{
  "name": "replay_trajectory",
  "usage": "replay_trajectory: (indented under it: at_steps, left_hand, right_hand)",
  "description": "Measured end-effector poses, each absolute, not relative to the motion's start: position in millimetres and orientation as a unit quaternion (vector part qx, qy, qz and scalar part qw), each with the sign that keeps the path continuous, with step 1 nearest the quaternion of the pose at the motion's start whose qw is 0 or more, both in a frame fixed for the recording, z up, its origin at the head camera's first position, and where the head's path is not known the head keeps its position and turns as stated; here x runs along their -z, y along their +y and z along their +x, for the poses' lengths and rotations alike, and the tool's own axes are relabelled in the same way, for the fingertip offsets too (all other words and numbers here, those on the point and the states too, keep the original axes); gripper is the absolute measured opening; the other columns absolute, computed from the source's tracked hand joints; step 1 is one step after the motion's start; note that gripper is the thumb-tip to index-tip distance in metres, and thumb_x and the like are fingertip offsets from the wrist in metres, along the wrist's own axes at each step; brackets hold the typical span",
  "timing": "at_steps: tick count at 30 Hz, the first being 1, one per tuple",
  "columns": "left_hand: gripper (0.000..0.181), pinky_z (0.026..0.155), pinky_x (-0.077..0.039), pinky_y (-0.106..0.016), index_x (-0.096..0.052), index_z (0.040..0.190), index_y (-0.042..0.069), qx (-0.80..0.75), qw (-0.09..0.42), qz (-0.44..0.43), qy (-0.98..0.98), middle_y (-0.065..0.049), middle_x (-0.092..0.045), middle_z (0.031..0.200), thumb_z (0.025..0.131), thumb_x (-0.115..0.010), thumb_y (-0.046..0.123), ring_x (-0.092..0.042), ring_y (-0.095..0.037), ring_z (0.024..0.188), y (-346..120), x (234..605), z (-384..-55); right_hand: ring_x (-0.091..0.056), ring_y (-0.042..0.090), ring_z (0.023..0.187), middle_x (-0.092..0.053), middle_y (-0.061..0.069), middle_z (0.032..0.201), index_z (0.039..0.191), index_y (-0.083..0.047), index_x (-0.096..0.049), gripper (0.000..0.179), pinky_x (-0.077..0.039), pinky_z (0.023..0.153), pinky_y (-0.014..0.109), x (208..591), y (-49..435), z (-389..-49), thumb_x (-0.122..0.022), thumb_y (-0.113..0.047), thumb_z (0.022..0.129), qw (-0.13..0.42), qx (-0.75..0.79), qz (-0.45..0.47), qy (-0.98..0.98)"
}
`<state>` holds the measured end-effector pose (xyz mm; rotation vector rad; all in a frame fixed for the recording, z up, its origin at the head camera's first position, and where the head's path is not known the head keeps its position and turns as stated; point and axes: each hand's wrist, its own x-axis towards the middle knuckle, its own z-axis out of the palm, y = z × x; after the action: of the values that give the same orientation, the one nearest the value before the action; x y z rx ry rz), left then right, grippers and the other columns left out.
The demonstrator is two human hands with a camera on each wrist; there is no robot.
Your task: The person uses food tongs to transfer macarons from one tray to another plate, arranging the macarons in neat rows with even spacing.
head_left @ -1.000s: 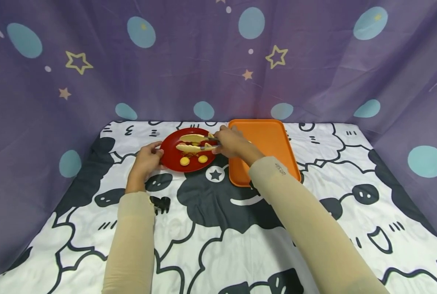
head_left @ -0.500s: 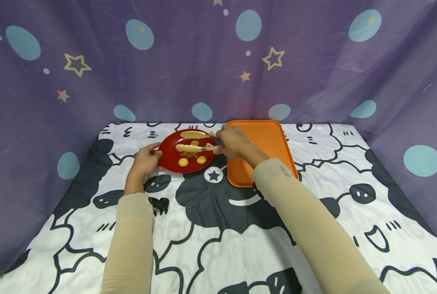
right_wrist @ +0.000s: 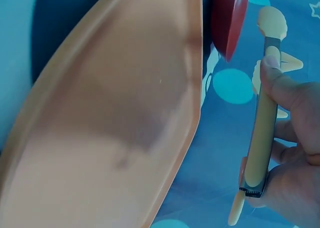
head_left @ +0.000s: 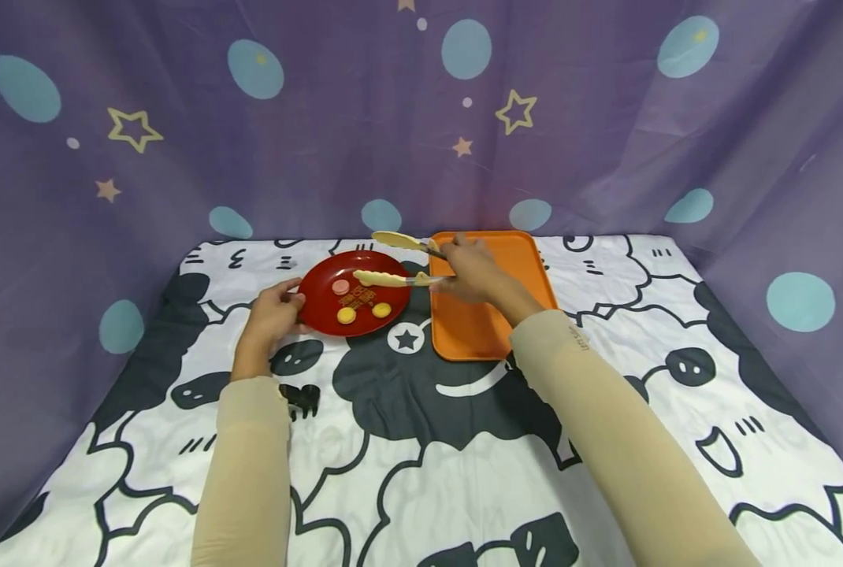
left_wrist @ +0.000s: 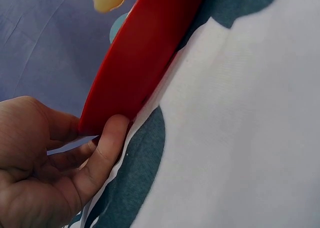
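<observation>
My left hand [head_left: 271,313] grips the left rim of a round red plate [head_left: 313,303], thumb and fingers on either side of the edge in the left wrist view. Two yellow discs [head_left: 347,316] and a pink disc [head_left: 340,287] lie on the plate, around its gold print. My right hand [head_left: 473,269] holds a pair of tongs [head_left: 388,279] with cream scalloped tips. Their arms are spread wide, nothing showing between the tips. One tip overlaps the plate's upper right part, the other sits past its far rim. In the right wrist view my thumb presses along the tongs' handle [right_wrist: 261,138].
An orange tray [head_left: 457,342] lies just right of the plate, beneath my right hand. The table's cartoon-printed cloth [head_left: 478,480] stretches toward me. A purple curtain [head_left: 322,142] with stars and blue ovals hangs directly behind the table.
My right hand has moved the tongs right and away from over the plate, and their arms have spread farther apart. The pink disc now shows. My left hand keeps hold of the rim.
</observation>
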<state>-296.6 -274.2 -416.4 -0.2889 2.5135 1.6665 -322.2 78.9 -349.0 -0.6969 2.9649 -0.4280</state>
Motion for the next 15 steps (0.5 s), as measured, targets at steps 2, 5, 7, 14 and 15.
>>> replay_trajectory:
  at_steps: [2, 5, 7, 14, 15]
  left_hand:
    - [0.052, 0.071, -0.064, -0.033, -0.034, 0.160, 0.012, -0.548, 0.055, -0.095, 0.829, -0.023, -0.047, 0.139, 0.110, -0.044, 0.016, -0.064, -0.022, 0.089, -275, 417, -297]
    - [0.052, 0.070, -0.064, -0.033, -0.035, 0.160, 0.012, -0.547, 0.055, -0.094, 0.830, -0.023, -0.048, 0.139, 0.110, -0.044, 0.016, -0.063, -0.022, 0.089, -276, 417, -297]
    - [0.051, 0.070, -0.064, -0.033, -0.035, 0.160, 0.012, -0.547, 0.055, -0.095, 0.830, -0.023, -0.048, 0.139, 0.110, -0.044, 0.016, -0.063, -0.023, 0.089, -276, 418, -297]
    - [0.052, 0.071, -0.064, -0.034, -0.034, 0.161, 0.012, -0.545, 0.054, -0.093, 0.831, -0.024, -0.048, 0.139, 0.110, -0.043, 0.015, -0.063, -0.028, 0.095, -277, 419, -299]
    - [0.052, 0.071, -0.064, -0.034, -0.034, 0.161, 0.012, -0.545, 0.054, -0.093, 0.831, -0.023, -0.048, 0.139, 0.110, -0.043, 0.015, -0.063, -0.028, 0.095, -276, 419, -299]
  right_hand:
    - [-0.042, 0.036, 0.110, -0.047, 0.016, 0.134, 0.147, -0.005, -0.050, 0.076, -0.040, 0.097, 0.047, 349, 85, -321, -0.077, -0.046, 0.090, 0.029, 0.147, -0.215, 0.965]
    - [-0.039, 0.037, 0.109, -0.044, 0.017, 0.132, 0.151, -0.004, -0.046, 0.084, -0.038, 0.097, 0.048, 349, 93, -319, -0.081, -0.046, 0.087, 0.025, 0.158, -0.195, 0.968]
    - [-0.037, 0.036, 0.109, -0.042, 0.017, 0.131, 0.151, -0.004, -0.044, 0.087, -0.038, 0.096, 0.049, 350, 100, -317, -0.081, -0.048, 0.086, 0.020, 0.163, -0.181, 0.970]
    - [-0.038, 0.039, 0.111, -0.041, 0.019, 0.131, 0.150, -0.006, -0.046, 0.085, -0.038, 0.099, 0.051, 348, 122, -310, -0.081, -0.049, 0.085, 0.003, 0.175, -0.155, 0.972]
    - [-0.038, 0.040, 0.113, -0.042, 0.020, 0.132, 0.150, -0.007, -0.046, 0.085, -0.038, 0.099, 0.052, 347, 125, -309, -0.082, -0.049, 0.085, 0.000, 0.178, -0.151, 0.972]
